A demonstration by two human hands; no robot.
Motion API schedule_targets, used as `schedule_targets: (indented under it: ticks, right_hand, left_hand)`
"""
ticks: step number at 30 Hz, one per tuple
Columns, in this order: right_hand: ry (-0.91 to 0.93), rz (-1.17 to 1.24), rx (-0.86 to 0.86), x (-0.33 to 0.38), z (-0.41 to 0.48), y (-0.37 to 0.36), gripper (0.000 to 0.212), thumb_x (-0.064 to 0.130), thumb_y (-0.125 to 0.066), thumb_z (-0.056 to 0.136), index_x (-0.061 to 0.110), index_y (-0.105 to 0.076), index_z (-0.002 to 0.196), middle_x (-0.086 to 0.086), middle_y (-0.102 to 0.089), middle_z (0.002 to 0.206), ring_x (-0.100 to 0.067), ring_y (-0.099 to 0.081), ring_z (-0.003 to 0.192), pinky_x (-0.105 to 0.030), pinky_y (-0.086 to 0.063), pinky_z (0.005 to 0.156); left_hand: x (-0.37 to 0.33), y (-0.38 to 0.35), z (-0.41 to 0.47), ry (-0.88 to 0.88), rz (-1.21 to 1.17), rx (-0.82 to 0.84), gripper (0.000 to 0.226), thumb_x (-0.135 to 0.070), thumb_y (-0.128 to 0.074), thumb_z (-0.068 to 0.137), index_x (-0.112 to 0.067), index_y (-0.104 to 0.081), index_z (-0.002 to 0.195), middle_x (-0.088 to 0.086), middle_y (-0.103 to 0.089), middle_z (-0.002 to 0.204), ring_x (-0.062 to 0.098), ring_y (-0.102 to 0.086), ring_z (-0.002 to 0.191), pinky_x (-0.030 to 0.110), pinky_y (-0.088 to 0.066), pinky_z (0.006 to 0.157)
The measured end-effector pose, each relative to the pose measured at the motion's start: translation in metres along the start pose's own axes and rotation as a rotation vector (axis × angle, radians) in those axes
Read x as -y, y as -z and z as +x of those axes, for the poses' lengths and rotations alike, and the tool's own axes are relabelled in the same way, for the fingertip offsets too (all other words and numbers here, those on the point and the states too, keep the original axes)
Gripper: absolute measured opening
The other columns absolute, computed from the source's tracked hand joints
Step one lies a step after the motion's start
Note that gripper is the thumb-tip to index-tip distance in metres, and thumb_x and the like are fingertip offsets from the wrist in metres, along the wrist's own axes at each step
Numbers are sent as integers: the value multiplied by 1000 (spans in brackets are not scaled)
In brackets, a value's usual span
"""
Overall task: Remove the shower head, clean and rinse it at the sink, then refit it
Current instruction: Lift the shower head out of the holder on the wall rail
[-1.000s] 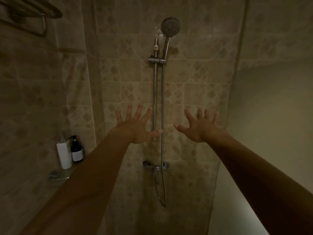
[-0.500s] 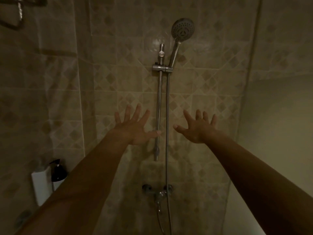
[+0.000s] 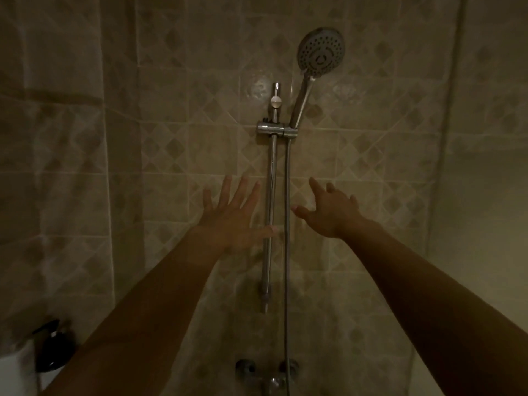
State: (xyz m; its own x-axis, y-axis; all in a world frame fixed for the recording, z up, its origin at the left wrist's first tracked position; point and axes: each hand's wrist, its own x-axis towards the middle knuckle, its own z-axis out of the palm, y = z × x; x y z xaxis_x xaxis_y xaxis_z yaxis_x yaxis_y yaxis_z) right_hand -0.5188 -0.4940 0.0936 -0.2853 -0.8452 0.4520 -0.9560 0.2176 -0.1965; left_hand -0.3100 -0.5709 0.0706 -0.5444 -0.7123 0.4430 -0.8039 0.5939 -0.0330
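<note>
Btm-left corner: white bottle (image 3: 15, 370) cut by left + btm edges, only a pale shoulder shows. Dark pump bottle (image 3: 53, 351) next to it is blurred, label unreadable; lower right either behind the L forearm (image 3: 137, 318) or lost in shadow, can't tell which. Mixer tap (image 3: 268, 374) blurred and chopped by btm edge, spout out of view. Hose (image 3: 287, 281) runs off the btm edge, lower end unseen. L hand (image 3: 234, 215) thumb crosses in front of slide rail (image 3: 270, 178), hiding a short bit; touching or not, can't tell. R hand (image 3: 331, 212) foreshortened: fingers (image 3: 317, 187) only partly seen, outer ones mostly behind the knuckles. Both forearms run off the edges.
</note>
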Motion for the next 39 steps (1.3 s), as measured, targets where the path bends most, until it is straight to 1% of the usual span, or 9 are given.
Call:
schedule_targets:
  ticks: [9, 16, 20, 24, 27, 30, 33, 35, 39]
  right_hand:
    - [108, 131, -125, -21, 103, 17, 92, 71, -44, 96, 24, -4, 165, -20, -18, 171, -42, -24, 156, -58, -24, 125]
    - [209, 293, -212, -34, 174, 40, 85, 58, -48, 102, 13, -12, 164, -19, -37, 164, -38, -38, 150, -45, -32, 120]
    - [311, 484, -295, -25, 201, 56, 68, 53, -52, 102, 20, -32, 158, -15, -53, 152, -36, -53, 137, -39, -42, 106]
    - [372, 648, -371, -16, 220, 63, 46, 35, -53, 106, 13, -47, 146, -11, -55, 146, -30, -54, 134, -27, -35, 93]
    - [438, 705, -420, -9, 235, 60, 35, 29, -56, 105, 7, -58, 132, -8, -66, 121, -22, -64, 110, -30, -47, 88]
    - [429, 751, -431, -3, 249, 56, 34, 26, -56, 104, 2, -59, 128, -8, -67, 112, -16, -62, 98, -28, -53, 83]
    - [390, 748, -425, 0, 253, 59, 32, 24, -52, 106, 3, -55, 130, -6, -63, 114, -15, -57, 98, -12, -39, 66]
    - [392, 720, -411, 0, 254, 62, 31, 26, -51, 107, 5, -52, 130, -5, -62, 114, -17, -58, 97, -15, -38, 64]
    - [404, 773, -462, -3, 250, 76, 30, 27, -50, 108, 8, -50, 130, -3, -62, 110, -19, -61, 99, -24, -48, 73]
  left_hand:
    - [-19, 9, 98, 29, 69, -165, 104, -89, -22, 80, -33, 19, 157, -2, 32, 165, 29, 34, 150, 69, 12, 118]
    - [-31, 30, 176, 12, 150, -259, 102, -82, -32, 87, -26, 16, 158, 0, 30, 166, 30, 30, 151, 69, 9, 119]
    - [-43, 36, 210, 5, 141, -325, 103, -80, -36, 87, -26, 13, 159, 1, 26, 167, 32, 27, 152, 69, 7, 119]
    - [-50, 27, 235, -7, 153, -361, 105, -79, -36, 88, -24, 21, 157, 1, 25, 168, 33, 27, 152, 70, 6, 119]
    - [-49, 18, 245, 9, 96, -364, 105, -81, -33, 87, -24, 20, 158, -1, 28, 166, 33, 31, 150, 67, 15, 116]
    - [-52, 12, 250, -4, 46, -408, 105, -82, -31, 86, -25, 20, 157, -2, 28, 166, 31, 35, 148, 68, 19, 114]
    - [-63, 11, 253, 6, -4, -428, 108, -81, -34, 87, -21, 20, 158, 0, 26, 167, 30, 31, 150, 67, 17, 117]
    - [-69, 13, 254, 21, -59, -425, 109, -80, -38, 87, -20, 19, 158, 2, 24, 168, 29, 27, 152, 64, 17, 118]
    - [-72, 24, 257, -31, -136, -473, 107, -77, -44, 88, -24, 17, 159, -2, 19, 169, 25, 23, 154, 66, 11, 120]
